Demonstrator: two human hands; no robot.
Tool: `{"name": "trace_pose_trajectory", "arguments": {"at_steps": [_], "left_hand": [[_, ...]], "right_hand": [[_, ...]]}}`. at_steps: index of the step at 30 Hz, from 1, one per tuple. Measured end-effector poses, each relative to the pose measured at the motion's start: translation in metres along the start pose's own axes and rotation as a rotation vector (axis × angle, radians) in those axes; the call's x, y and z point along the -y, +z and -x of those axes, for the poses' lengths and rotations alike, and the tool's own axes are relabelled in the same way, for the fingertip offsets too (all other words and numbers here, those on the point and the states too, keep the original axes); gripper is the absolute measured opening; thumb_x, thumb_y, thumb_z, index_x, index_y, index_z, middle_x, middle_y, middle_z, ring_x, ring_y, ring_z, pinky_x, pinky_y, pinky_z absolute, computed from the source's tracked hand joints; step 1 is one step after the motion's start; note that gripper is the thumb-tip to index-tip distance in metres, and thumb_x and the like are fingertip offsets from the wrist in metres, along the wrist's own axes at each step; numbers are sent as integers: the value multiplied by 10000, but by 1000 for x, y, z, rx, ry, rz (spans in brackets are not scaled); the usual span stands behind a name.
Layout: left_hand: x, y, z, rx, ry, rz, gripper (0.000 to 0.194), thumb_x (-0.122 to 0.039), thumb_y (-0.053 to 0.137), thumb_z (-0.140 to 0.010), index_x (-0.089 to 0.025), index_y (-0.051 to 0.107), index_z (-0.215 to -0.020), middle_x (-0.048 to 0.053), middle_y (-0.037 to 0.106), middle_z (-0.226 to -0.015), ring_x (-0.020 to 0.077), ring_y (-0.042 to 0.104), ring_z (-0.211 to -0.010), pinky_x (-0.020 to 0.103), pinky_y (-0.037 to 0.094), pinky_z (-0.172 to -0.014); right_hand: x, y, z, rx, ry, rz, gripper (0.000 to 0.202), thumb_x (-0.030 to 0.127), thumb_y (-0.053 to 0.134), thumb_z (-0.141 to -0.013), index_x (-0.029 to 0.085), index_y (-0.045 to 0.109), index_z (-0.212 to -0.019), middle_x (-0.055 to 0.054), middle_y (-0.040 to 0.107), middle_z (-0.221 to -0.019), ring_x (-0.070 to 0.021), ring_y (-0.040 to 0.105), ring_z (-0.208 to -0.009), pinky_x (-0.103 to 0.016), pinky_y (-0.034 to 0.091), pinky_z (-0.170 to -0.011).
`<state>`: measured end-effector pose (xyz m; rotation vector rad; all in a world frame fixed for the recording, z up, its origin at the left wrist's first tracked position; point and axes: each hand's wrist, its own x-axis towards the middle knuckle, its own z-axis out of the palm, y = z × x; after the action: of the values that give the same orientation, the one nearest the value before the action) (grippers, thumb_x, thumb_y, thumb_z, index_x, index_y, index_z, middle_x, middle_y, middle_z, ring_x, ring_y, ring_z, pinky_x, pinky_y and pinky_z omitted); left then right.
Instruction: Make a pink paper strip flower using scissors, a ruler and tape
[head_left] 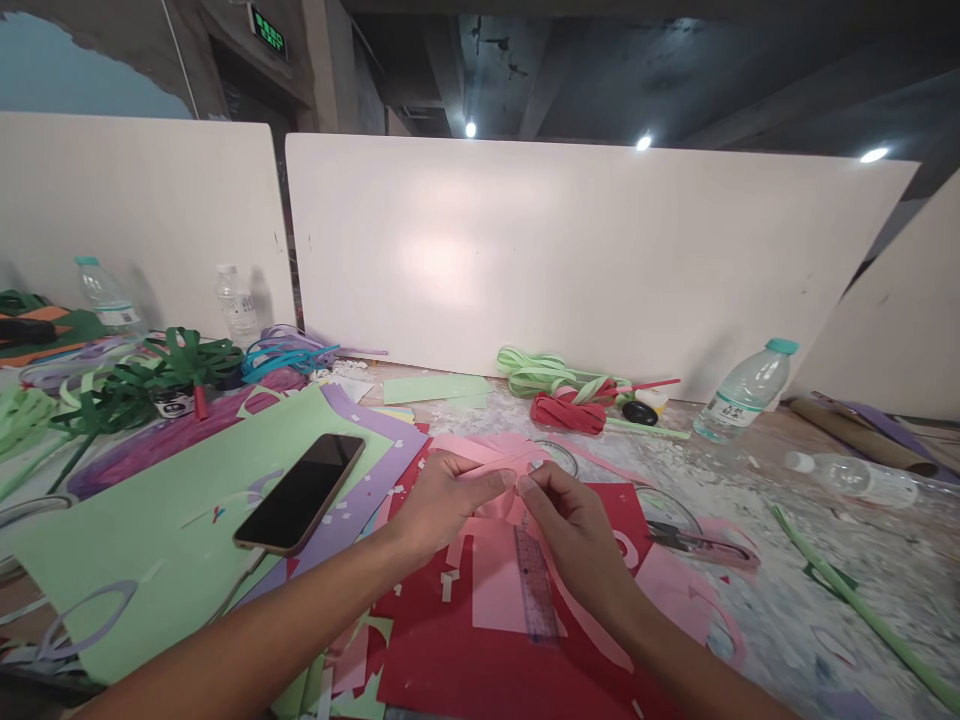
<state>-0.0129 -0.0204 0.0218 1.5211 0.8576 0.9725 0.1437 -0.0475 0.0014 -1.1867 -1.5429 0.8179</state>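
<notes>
left hand (442, 497) pinching pink paper piece (491, 455) | right hand (571, 522) pinching same piece, fingertips meeting | held just above red sheet (480, 670), over clear ruler (534, 582) | phone (300, 492) left on green sheet (150, 540)

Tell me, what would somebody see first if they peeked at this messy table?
Probably the two hands in the middle, left hand and right hand, pinching a pink paper piece together above red paper. Next, the black phone lying on a green sheet to the left, and the water bottle tipped on the right.
</notes>
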Motion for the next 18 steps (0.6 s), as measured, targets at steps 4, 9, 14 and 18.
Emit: {"name": "trace_pose_trajectory", "arguments": {"at_steps": [4, 9, 14, 18], "left_hand": [[-1, 0, 0, 17, 13, 18, 400, -447, 613, -777, -153, 536, -516, -39, 285, -531, 88, 240, -503, 259, 204, -513], [-4, 1, 1, 10, -6, 38, 381, -420, 623, -769, -151, 536, -513, -50, 273, -522, 87, 241, -503, 254, 214, -516], [-4, 2, 2, 11, -7, 26, 357, -381, 595, -788, -149, 538, -522, -43, 309, -527, 91, 278, -505, 257, 233, -528], [0, 1, 2, 38, 30, 36, 325, -323, 544, -815, -150, 534, -540, -33, 350, -541, 92, 308, -512, 252, 254, -530]], "right_hand": [[-2, 1, 1, 11, 10, -12, 330, 420, 449, -903, 212, 416, -649, 32, 368, -646, -135, 356, -598, -264, 306, -572], [1, 1, 2, 12, 32, -31, 340, 422, 453, -899, 210, 384, -643, 44, 318, -635, -124, 316, -579, -252, 285, -544], [5, 2, 3, 15, 36, -38, 327, 403, 448, -902, 208, 379, -648, 43, 322, -645, -121, 312, -594, -252, 283, -553], [4, 2, 3, 18, 35, -28, 316, 384, 464, -893, 205, 390, -642, 42, 333, -636, -123, 322, -598, -255, 288, -560]]}}
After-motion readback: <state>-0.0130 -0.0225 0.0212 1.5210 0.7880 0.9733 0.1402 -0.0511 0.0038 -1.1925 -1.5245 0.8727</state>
